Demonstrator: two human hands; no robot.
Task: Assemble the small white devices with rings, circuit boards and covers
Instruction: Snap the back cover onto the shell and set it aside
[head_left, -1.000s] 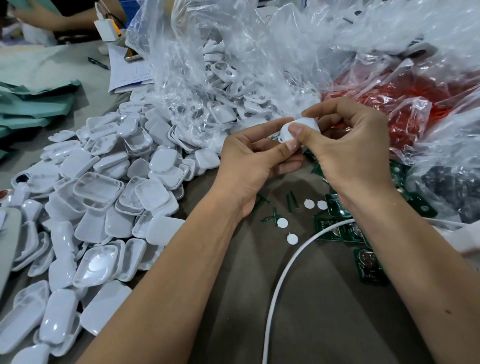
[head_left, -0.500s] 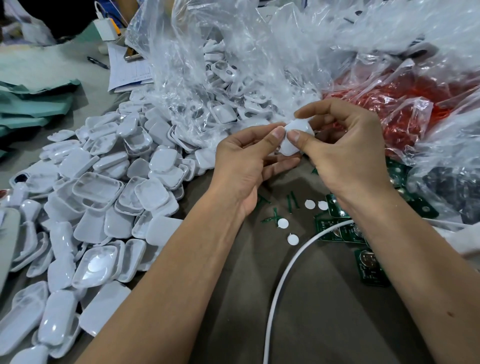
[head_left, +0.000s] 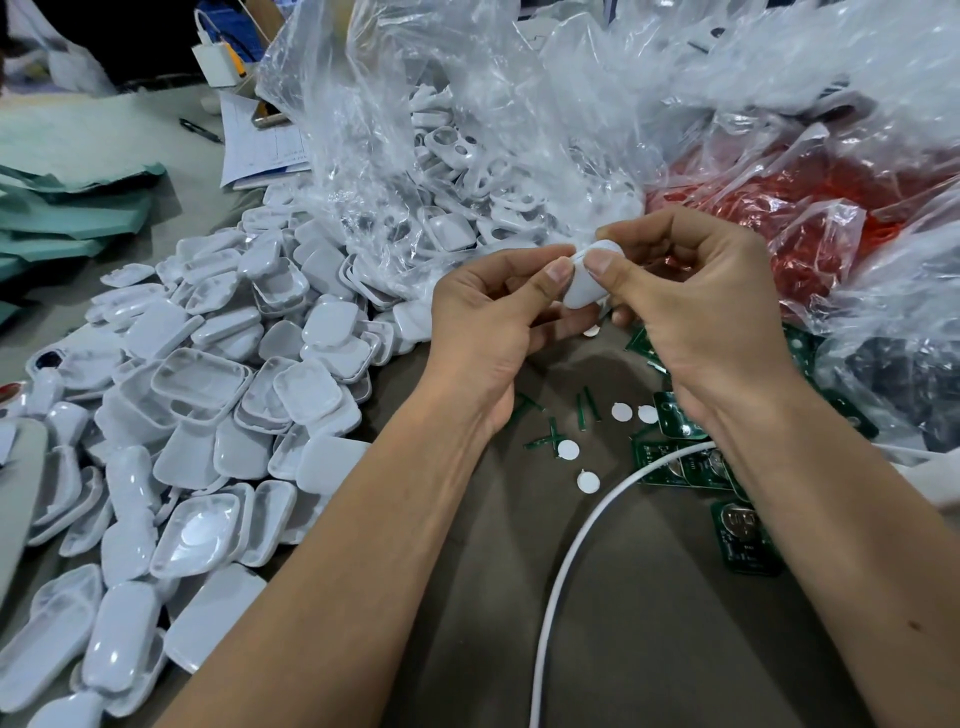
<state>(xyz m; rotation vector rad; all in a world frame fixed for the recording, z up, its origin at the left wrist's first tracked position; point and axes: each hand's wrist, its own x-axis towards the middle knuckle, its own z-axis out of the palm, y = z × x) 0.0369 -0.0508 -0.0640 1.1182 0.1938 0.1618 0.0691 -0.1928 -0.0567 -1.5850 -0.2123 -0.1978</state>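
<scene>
Since half a second before, white device (head_left: 586, 283) tilted a little more upright, barely shifted, at frame centre above the table (head_left: 649, 623). Left hand (head_left: 483, 332) and right hand (head_left: 696, 312) raised, fingers curled. Both grips closed on device, thumbs pinching its upper edge.
</scene>
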